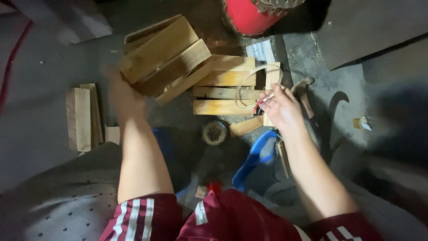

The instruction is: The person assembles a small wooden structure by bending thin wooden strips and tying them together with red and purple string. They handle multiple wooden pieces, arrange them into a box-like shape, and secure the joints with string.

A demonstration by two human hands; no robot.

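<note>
My left hand (121,94) is blurred and grips the lower left end of a small crate of wooden slats (166,56), held tilted above the floor. My right hand (281,107) pinches a thin loop of wire (256,80) together with what looks like a small red-handled tool. Under the loop lies a second slatted wooden panel (225,87), flat on the grey floor.
A short stack of loose slats (82,117) lies on the floor at left. A red round container (247,15) stands at the top. A round tin (214,132), a loose wood piece (246,126) and a blue sandal (257,156) lie near my knees.
</note>
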